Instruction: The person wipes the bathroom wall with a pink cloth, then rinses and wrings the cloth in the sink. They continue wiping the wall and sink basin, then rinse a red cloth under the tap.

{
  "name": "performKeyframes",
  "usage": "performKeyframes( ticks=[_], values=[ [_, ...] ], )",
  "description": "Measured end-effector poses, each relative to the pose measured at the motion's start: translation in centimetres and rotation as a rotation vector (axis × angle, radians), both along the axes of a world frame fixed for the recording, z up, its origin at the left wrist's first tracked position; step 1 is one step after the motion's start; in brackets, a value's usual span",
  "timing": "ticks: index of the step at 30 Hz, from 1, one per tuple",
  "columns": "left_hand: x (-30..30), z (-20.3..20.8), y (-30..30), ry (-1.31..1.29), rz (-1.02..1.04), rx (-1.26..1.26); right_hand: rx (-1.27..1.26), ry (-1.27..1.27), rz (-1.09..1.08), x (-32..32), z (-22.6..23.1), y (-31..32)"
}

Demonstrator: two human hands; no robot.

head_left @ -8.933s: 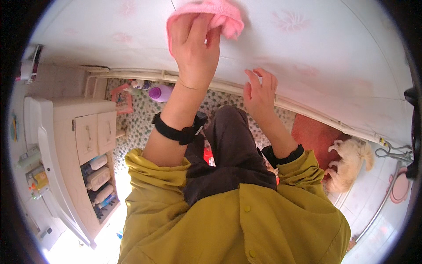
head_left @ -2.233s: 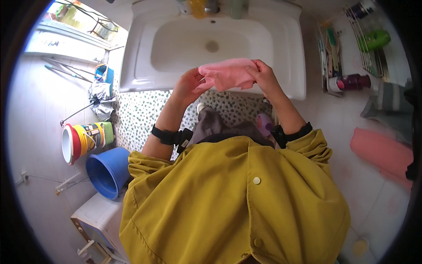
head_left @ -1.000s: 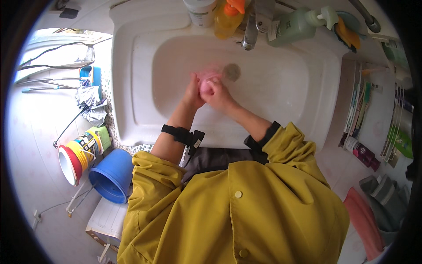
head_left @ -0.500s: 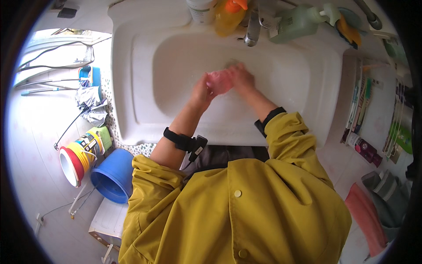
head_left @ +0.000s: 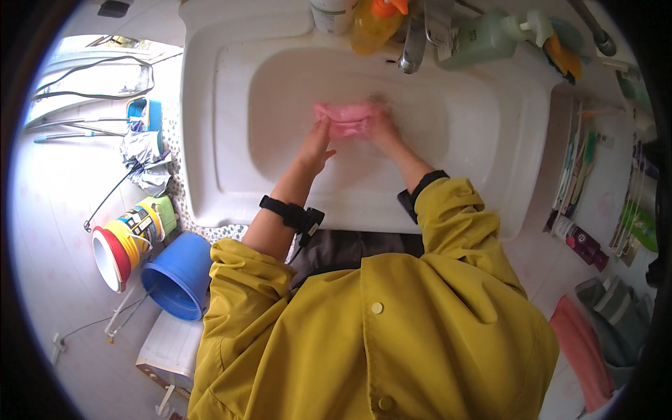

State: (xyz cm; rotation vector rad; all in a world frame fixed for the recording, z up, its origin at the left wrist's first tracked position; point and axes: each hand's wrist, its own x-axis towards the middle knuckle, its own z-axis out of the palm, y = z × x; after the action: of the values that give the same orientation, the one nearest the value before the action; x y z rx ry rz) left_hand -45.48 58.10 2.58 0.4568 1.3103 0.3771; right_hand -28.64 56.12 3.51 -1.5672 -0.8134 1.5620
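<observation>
The pink cloth is extending between the hands over the basin of the white sink, its long axis running left-right. The left hand is contacting the left end, thumb standing apart; grip cannot be determined. The right hand, blurred, is grasping the right end. Neither is lying nearer.

Home bathroom — washbasin, tap, pump bottle, pink towel.

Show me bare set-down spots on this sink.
Bare: the left ledge, between basin and rim; the right ledge, nearer than the green pump bottle. Crowded: around the faucet, with that bottle, white container and yellow bottle; in the basin, where left hand and right hand meet the pink cloth.
</observation>
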Motion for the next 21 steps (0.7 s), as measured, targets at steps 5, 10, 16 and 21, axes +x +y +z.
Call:
performKeyframes(
  ticks=[5, 10, 16, 21],
  values=[
    [0.2, -2.8, 1.0, -0.496, 0.296, -0.036, 0.077, -0.09, 0.222, -4.8, 2.8, 0.1],
    [-0.9, -3.6, 1.0, -0.701, 0.174, 0.042, 0.418, -0.625, 0.214, -6.3, 5.9, -0.5],
    [1.9, 1.2, 0.0, -0.484, 0.235, -0.156, 0.137, -1.004, 0.427, -1.3, -1.1, 0.5],
    [0.6, 3.2, 0.3, 0.082, -0.064, 0.301, -0.062, -1.221, 0.11, 5.3, -5.6, -0.8]
  ],
)
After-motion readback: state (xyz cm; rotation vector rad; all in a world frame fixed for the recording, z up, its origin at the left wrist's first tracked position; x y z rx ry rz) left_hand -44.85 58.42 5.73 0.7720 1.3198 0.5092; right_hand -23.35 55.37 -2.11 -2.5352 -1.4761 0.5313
